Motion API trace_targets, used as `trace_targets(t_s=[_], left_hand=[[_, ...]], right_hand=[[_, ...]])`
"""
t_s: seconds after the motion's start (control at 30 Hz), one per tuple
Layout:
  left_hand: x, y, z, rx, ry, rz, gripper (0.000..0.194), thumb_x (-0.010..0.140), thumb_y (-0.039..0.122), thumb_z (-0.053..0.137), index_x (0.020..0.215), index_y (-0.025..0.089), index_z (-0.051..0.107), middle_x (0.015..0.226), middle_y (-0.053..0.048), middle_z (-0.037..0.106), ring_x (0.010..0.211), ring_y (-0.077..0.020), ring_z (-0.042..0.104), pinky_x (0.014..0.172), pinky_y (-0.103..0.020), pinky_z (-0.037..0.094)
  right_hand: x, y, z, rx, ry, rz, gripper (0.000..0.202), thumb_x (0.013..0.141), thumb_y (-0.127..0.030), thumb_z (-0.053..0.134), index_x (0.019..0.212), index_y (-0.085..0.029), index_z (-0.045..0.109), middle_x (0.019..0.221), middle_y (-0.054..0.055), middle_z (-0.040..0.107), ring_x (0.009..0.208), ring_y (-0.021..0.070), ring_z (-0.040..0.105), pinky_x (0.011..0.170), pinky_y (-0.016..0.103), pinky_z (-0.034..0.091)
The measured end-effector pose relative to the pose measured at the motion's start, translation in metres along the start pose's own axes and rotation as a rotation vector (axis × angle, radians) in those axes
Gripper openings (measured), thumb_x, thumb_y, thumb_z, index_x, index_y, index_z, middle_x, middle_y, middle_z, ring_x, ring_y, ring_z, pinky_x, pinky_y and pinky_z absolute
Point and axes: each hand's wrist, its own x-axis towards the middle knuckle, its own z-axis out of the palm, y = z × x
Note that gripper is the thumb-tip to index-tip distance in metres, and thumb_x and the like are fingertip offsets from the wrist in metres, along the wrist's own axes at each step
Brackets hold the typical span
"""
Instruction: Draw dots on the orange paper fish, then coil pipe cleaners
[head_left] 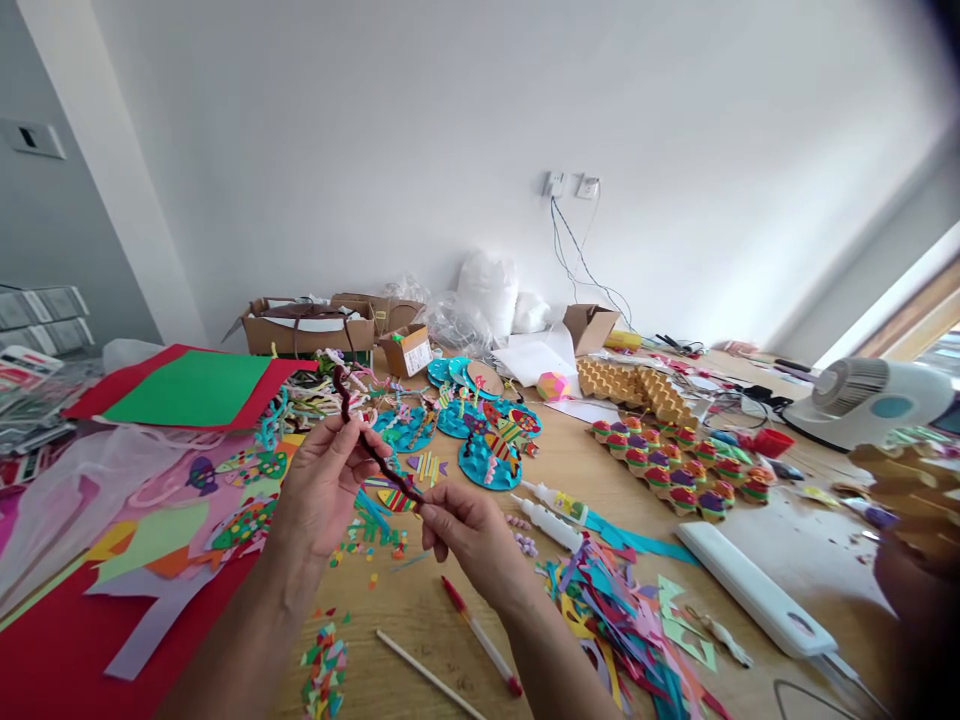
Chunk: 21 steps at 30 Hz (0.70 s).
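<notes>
A dark brown pipe cleaner (387, 466), wavy along its length, slants between my two hands above the table. My left hand (330, 470) pinches it near the upper part, and its tip sticks up past the fingers. At the lower end, the fingers of my right hand (461, 530) are closed on it. Behind my hands are round blue craft plates (487, 468) with striped paper fish (502, 445) on them. Below my right hand lie a red-capped pen (476, 630) and a thin wooden stick (427, 672).
Paper strips (622, 630), glue bottles (551, 522) and a white elongated device (757, 590) lie to the right. Painted egg cartons (679, 465) and a white fan (870, 400) are beyond. Coloured sheets (187, 385) cover the left. Another person's blurred hand (911, 580) is at far right.
</notes>
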Motion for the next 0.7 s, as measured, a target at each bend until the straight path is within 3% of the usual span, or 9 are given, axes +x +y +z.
trace_targets(t_s=[0.27, 0.57, 0.7], left_hand=[[0.009, 0.001, -0.012, -0.143, 0.015, -0.038, 0.026, 0.051, 0.020, 0.083, 0.063, 0.013, 0.061, 0.055, 0.003, 0.058, 0.049, -0.0056, 0.054, 0.038, -0.008, 0.040], [0.007, 0.011, -0.009, -0.026, 0.040, 0.156, 0.017, 0.064, 0.024, 0.077, 0.068, 0.018, 0.062, 0.061, 0.004, 0.063, 0.058, -0.0083, 0.060, 0.046, -0.011, 0.044], [0.001, 0.007, -0.006, 0.012, -0.096, 0.128, 0.023, 0.071, 0.034, 0.070, 0.088, 0.019, 0.065, 0.079, -0.002, 0.067, 0.074, -0.0147, 0.062, 0.060, -0.020, 0.050]], right_hand=[[-0.009, -0.013, 0.010, -0.131, -0.135, -0.041, 0.021, 0.078, -0.032, 0.051, 0.063, -0.018, 0.049, 0.050, -0.004, 0.053, 0.042, 0.0058, 0.042, 0.042, 0.017, 0.032], [0.005, -0.005, 0.007, -0.115, 0.041, -0.070, 0.014, 0.078, -0.030, 0.050, 0.071, -0.018, 0.053, 0.055, -0.004, 0.054, 0.044, 0.0067, 0.047, 0.045, 0.018, 0.036], [0.002, -0.009, 0.003, -0.099, 0.086, -0.084, 0.017, 0.078, -0.033, 0.052, 0.070, -0.018, 0.053, 0.054, -0.003, 0.055, 0.042, 0.0068, 0.045, 0.043, 0.018, 0.034]])
